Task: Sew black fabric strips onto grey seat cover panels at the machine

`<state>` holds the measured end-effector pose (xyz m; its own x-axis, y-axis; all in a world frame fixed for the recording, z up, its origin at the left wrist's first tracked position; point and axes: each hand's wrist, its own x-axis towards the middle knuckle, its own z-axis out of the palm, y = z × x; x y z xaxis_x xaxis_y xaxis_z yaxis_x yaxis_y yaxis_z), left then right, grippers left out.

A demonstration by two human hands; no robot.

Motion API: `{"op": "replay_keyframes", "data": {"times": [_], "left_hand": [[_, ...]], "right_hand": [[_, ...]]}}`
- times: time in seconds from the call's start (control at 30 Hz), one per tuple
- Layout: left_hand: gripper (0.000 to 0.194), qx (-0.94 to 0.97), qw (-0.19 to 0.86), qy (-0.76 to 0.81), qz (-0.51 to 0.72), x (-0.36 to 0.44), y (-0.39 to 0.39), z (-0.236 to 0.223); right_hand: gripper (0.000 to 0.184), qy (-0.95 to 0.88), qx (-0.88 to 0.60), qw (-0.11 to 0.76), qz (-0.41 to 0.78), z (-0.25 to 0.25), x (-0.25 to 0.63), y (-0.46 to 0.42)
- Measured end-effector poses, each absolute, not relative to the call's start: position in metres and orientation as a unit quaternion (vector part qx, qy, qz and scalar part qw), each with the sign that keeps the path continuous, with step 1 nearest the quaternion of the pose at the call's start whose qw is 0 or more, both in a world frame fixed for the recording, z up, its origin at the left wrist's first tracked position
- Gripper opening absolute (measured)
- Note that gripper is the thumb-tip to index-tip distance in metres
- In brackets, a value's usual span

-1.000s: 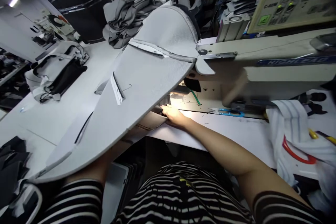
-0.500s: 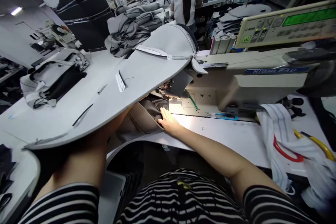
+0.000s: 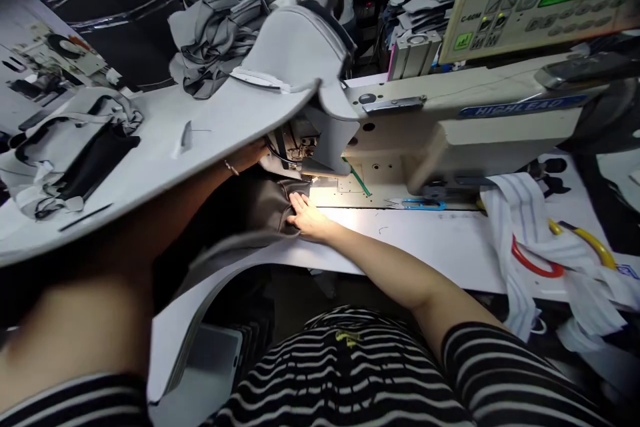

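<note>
Grey padded cover [image 3: 210,137] arching above my left fingers, its dark side [image 3: 263,203] under my right ones.
From my remote seat I see my right hand [image 3: 310,219] with fingers extended and slightly parted, laid on the dark side; my left hand [image 3: 251,155] is up-left of them beneath the grey panel, its fingers partly hidden, so I can't tell their grip. The sewing machine [image 3: 515,140] stands above and right of my right fingers, blue snips [image 3: 423,205] well to their right.
</note>
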<state>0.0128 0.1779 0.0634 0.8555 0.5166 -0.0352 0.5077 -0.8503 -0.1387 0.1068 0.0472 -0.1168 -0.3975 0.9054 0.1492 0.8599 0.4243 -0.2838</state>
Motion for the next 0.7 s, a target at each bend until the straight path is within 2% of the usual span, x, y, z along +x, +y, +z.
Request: {"op": "replay_keyframes", "data": {"times": [0.17,0.3,0.43,0.5,0.63,0.7], "left_hand": [[0.044,-0.959,0.097,-0.199,0.176,-0.034,0.108,0.035],[0.050,-0.947,0.109,-0.231,0.194,-0.065,0.048,-0.023],[0.049,-0.928,0.122,-0.293,0.195,-0.075,0.041,-0.057],[0.047,-0.916,0.134,-0.312,0.216,-0.073,0.050,-0.049],[0.049,-0.879,0.120,-0.343,0.309,-0.049,0.066,-0.007],[0.036,-0.868,0.099,-0.361,0.326,-0.027,0.072,0.007]], "right_hand": [[0.031,-0.836,-0.507,0.192,0.080,-0.118,0.116,0.039],[0.029,-0.837,-0.509,0.193,0.060,-0.119,0.117,0.038],[0.026,-0.832,-0.518,0.192,0.057,-0.121,0.113,0.037],[0.023,-0.818,-0.536,0.200,0.051,-0.123,0.109,0.036],[0.021,-0.793,-0.574,0.199,0.038,-0.122,0.101,0.035],[0.022,-0.799,-0.566,0.195,0.042,-0.120,0.102,0.036]]}}
